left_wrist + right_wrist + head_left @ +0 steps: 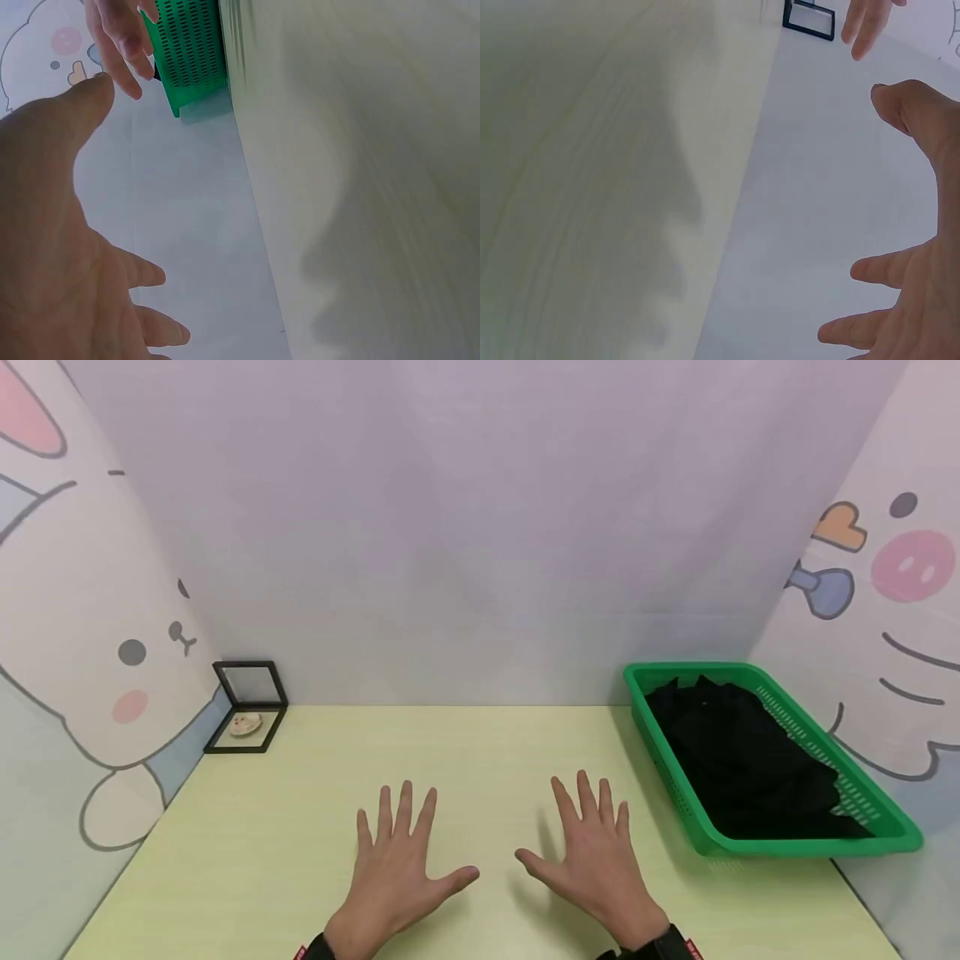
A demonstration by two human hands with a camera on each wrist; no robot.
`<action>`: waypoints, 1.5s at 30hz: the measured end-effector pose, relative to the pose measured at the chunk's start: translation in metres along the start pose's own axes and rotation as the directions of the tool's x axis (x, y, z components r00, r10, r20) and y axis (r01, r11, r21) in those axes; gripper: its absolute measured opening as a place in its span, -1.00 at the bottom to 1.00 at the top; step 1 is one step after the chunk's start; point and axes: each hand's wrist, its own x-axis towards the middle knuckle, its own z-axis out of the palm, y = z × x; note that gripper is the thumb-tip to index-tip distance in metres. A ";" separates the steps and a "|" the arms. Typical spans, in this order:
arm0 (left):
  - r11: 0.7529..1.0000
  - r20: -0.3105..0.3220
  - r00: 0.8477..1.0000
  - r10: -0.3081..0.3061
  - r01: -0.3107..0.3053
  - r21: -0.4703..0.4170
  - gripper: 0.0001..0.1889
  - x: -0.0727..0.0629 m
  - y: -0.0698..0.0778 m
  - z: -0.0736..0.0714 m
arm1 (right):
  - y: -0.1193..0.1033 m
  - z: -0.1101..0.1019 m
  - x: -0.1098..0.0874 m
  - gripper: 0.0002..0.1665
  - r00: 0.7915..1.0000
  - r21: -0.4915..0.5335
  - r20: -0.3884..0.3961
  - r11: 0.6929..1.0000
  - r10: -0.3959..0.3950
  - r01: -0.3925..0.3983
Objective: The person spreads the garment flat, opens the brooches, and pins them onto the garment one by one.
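Both hands are held above the pale table with fingers spread and nothing in them. The left hand is left of the middle, its thumb pointing toward the other hand. The right hand mirrors it and is nearest the green basket. Dark folded or crumpled cloth fills much of that basket. In the left wrist view the palm shows at the left, with the basket's perforated wall beyond. The right wrist view shows the other palm at the right edge.
At the back left corner stands an open black-framed case with a small pale object inside. A plain curtain-like backdrop rises behind the table. Cartoon-printed panels flank both sides.
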 end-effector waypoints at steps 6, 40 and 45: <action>1.000 0.000 1.000 0.001 -0.001 -0.022 0.20 -0.006 0.000 0.000 | 0.006 -0.012 0.001 0.21 0.999 0.003 0.029 1.000 0.017 -0.017; 0.989 -0.014 0.993 0.119 -0.119 -0.088 0.11 -0.018 -0.004 0.004 | 0.147 -0.158 0.071 0.18 0.981 0.083 0.189 0.996 -0.036 0.020; 0.990 -0.042 0.991 0.125 -0.127 -0.062 0.12 -0.018 -0.008 0.002 | 0.180 -0.167 0.091 0.15 0.966 0.089 0.255 0.996 -0.040 0.017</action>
